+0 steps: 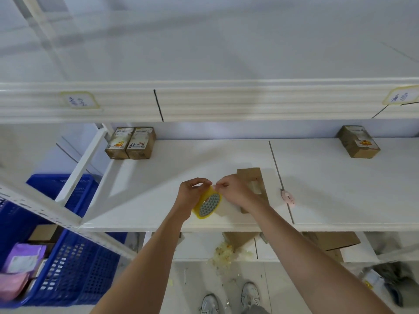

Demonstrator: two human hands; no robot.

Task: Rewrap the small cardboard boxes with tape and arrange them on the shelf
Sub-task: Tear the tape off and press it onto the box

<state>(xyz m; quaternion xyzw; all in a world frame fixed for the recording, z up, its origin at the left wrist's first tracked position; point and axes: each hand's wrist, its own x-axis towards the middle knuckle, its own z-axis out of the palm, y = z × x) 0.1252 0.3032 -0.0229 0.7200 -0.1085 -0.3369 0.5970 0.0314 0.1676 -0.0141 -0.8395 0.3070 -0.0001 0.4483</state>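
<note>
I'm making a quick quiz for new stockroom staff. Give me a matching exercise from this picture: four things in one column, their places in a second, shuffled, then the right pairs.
Things
1. tape roll
2. pair of boxes
3. pink cutter
4. blue crate

Places
A. at the shelf's back left
B. on the floor, left of the shelf
C. held in the left hand
D. on the shelf by the board seam, right of the hands

Pairs: 1-C, 2-A, 3-D, 4-B
</note>
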